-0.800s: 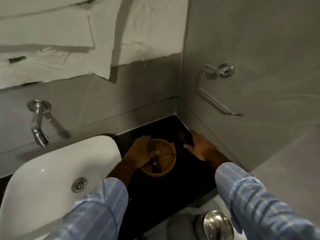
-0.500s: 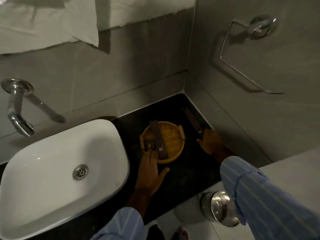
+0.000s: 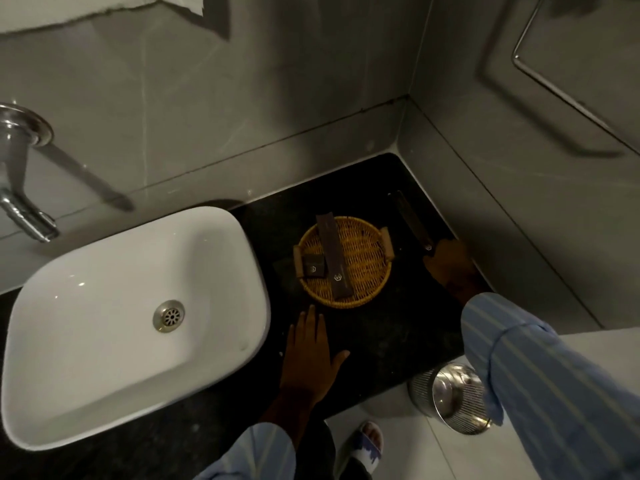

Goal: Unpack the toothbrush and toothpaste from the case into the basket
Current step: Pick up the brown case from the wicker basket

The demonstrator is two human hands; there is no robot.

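Note:
A round woven basket (image 3: 365, 259) stands on the black counter (image 3: 398, 336), right of the sink. A long dark box (image 3: 331, 258) lies in it lengthwise, its far end over the rim. A small dark square box (image 3: 314, 270) rests beside it at the basket's left handle. My left hand (image 3: 311, 355) lies flat on the counter just in front of the basket, fingers spread and holding nothing. A thin dark case (image 3: 412, 220) lies on the counter between the basket and the right wall. My right hand (image 3: 448, 268) grips its near end.
A white sink (image 3: 104, 306) fills the left side, with a chrome tap (image 3: 20, 188) on the wall above. Grey walls close the corner behind and to the right. A chrome towel ring (image 3: 571, 91) hangs on the right wall. A metal bin (image 3: 450, 396) stands on the floor below.
My left hand has let go inside the basket and drawn back onto the counter, leaving two dark boxes in it. My view has tipped downward. The right hand stays at the case.

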